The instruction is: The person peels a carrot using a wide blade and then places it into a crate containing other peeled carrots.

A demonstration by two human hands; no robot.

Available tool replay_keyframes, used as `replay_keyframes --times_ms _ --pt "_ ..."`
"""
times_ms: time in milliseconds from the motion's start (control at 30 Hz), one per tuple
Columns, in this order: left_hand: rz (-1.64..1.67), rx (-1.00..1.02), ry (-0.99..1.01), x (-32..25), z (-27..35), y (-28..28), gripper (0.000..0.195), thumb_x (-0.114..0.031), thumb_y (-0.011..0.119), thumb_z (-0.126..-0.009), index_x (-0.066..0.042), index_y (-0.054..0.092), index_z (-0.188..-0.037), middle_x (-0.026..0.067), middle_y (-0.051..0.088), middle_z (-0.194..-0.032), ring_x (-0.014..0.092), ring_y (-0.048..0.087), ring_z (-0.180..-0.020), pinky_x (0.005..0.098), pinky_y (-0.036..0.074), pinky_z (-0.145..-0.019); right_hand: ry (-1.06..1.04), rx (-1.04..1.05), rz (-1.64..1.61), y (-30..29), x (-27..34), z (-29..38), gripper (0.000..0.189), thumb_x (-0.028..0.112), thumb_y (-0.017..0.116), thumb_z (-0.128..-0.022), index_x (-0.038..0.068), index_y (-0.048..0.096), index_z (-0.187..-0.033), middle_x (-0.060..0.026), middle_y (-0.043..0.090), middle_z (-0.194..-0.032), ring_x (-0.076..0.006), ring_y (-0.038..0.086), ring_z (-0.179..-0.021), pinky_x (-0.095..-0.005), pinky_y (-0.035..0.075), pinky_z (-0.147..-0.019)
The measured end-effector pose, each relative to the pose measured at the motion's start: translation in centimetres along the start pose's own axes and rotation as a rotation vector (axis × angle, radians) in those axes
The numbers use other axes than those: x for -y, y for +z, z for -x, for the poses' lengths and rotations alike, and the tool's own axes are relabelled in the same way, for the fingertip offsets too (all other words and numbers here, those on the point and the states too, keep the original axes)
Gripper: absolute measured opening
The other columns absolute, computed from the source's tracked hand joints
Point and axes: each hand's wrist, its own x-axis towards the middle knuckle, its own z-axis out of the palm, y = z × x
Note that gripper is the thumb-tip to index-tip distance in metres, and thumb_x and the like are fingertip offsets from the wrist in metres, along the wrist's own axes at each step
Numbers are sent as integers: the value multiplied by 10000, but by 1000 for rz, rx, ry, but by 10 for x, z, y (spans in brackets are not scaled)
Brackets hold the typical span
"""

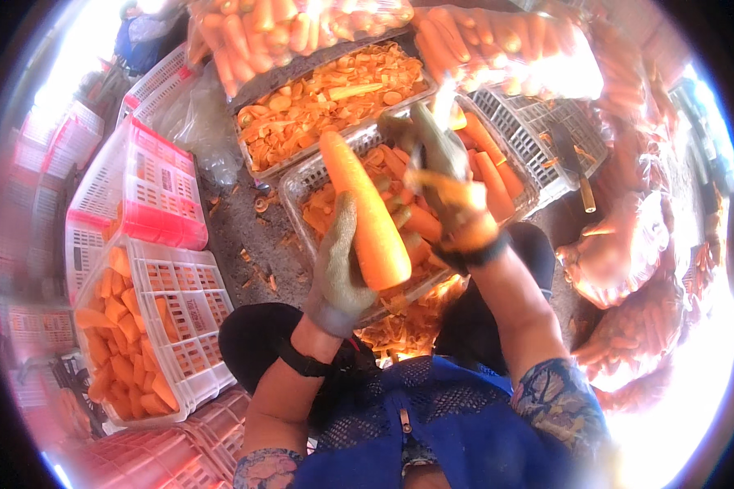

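A large, smooth carrot [364,211] is in my gloved left hand [340,275], its thick end toward me and its thin end pointing away. To the right, my gloved right hand [443,153] is curled around a small tool that looks like a peeler, though blur hides its shape. A strip of orange peel [452,188] lies over that glove near the wrist. Both hands are above a plastic crate [293,205] holding carrots, cut pieces and peelings. Some of its contents are hidden behind my hands.
Beyond stands a crate of peelings [336,101], with bagged carrots [263,36] behind it. A knife [569,153] rests on an upturned crate [520,122]. Left, a white crate [186,318] holds peeled carrots beside a pink-and-white crate [159,183]. Carrot bags [624,250] line the right. Another person [140,36] is far left.
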Motion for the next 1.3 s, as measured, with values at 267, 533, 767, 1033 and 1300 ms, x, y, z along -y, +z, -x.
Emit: replay_keyframes --times_ms 267,533,767,1033,1300 --pt "116 93 -23 22 -15 -14 474 -477 443 -1068 -76 551 -1297 49 627 -1142 154 632 -1045 321 519 -939 124 -147 -34 54 5 108 275 174 668 -987 -1 680 -1198 15 678 -1003 -73 619 -889 -241 514 -756" --pt "-608 139 290 9 -12 -33 530 -406 524 -1047 -47 453 -1431 101 595 -1253 201 637 -1050 346 560 -904 215 -101 24 51 -29 -1 313 349 689 -959 36 695 -972 -12 637 -718 -101 587 -596 -262 440 -535" --pt "-136 161 6 1 -7 -36 513 -453 475 -1055 -31 504 -1345 154 667 -1153 245 679 -1031 383 574 -911 105 -170 -171 31 -13 -40 307 324 704 -953 21 684 -1000 -13 663 -832 -129 607 -766 -280 459 -658" --pt "248 307 16 15 -22 -28 509 -485 403 -1076 -44 546 -1286 102 645 -1114 187 655 -968 323 551 -858 92 -84 -121 62 15 107 353 262 662 -999 -3 670 -1230 -4 693 -1077 -80 619 -933 -245 491 -786" --pt "62 437 -72 23 -25 -81 574 -458 362 -1094 -23 420 -1464 99 597 -1280 172 633 -1069 325 549 -896 97 -38 -168 48 -32 7 213 303 702 -961 115 681 -864 49 610 -735 -66 558 -610 -250 410 -507"
